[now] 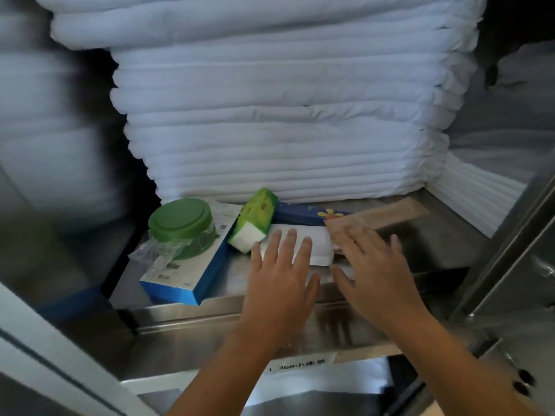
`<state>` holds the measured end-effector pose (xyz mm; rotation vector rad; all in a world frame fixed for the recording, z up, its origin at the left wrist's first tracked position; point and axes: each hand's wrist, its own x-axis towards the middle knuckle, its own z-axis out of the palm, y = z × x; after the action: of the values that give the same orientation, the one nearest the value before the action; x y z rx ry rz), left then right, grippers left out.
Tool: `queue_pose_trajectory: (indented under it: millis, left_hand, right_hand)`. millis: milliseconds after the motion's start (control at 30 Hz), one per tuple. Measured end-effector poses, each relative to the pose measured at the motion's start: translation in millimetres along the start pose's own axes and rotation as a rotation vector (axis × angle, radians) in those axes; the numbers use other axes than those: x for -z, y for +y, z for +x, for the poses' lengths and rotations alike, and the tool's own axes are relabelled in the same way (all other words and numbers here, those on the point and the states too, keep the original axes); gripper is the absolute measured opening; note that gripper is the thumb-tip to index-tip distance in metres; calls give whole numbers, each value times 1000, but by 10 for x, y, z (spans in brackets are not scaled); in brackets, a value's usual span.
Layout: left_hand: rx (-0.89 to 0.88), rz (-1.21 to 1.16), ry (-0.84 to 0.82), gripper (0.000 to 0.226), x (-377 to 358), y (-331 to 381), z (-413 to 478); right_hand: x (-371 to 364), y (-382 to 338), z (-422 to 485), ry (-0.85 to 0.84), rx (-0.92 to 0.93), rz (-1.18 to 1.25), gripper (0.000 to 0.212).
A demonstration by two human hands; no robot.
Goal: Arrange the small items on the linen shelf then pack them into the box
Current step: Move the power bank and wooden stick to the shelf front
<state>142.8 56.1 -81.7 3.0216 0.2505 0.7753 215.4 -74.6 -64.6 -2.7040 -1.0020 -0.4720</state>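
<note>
Now both hands reach onto the metal shelf [180, 313], in front of a tall stack of folded white linen [285, 115]. The left hand [279, 274] lies flat, fingers straight and spread, on a white paper packet [315, 250]. The right hand [372, 271], blurred, is also released with fingers spread, over the near end of a brown paper sleeve [390, 217]; whether it touches cannot be told. Left of the hands, a green-lidded jar [183, 226] in clear wrap sits on a blue-and-white box [183, 271]. A green tissue pack [255, 220] leans between that box and a dark blue flat box [309, 214]
</note>
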Motion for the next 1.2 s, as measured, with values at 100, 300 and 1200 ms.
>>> queue_pose_trajectory:
  millis: [100,300,1200]
  left_hand:
    - [-16,25,21,54,-89,20,101]
    - [-34,26,35,45,-264,146,314]
    - [-40,-31,32,49,-441,340,529]
  right_hand:
    - [-95,158,79,105,11,53,55]
    - [-228,434,260,114,50,86,51]
    - [-448,958,628,155,253,51,50]
